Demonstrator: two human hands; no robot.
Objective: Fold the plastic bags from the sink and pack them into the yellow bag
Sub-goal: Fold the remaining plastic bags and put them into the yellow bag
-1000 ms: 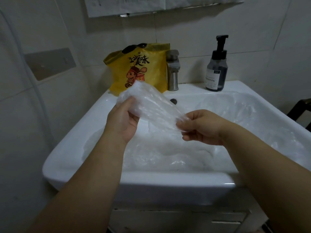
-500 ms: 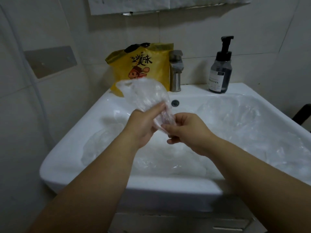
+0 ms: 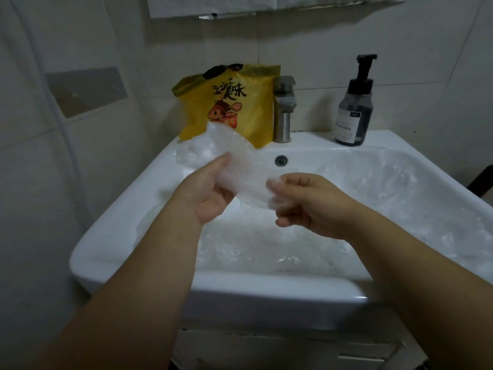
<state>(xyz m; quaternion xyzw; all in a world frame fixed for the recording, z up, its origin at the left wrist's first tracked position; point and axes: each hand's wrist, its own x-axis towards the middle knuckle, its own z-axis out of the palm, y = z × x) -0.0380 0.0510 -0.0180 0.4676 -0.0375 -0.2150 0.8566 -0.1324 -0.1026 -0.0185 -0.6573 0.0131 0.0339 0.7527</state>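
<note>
A crumpled clear plastic bag (image 3: 229,158) is held up over the white sink (image 3: 266,295). My left hand (image 3: 206,193) grips its near left part, thumb on top. My right hand (image 3: 306,201) pinches its lower right corner, fingers partly veiled by the film. Several more clear plastic bags (image 3: 373,198) lie in the basin, mostly on the right and front. The yellow bag (image 3: 253,113) with a cartoon print stands on the sink's back ledge, left of the tap, its top open.
A metal tap (image 3: 283,113) stands at the back centre, with the overflow hole (image 3: 280,160) below it. A dark pump bottle (image 3: 353,113) sits on the back right ledge. Tiled walls close in on the left and behind. A dark chair edge (image 3: 482,180) shows at right.
My hands came together at the bag's middle half a second ago and have now moved apart again, spreading the bag. The bag sits lower against the yellow bag.
</note>
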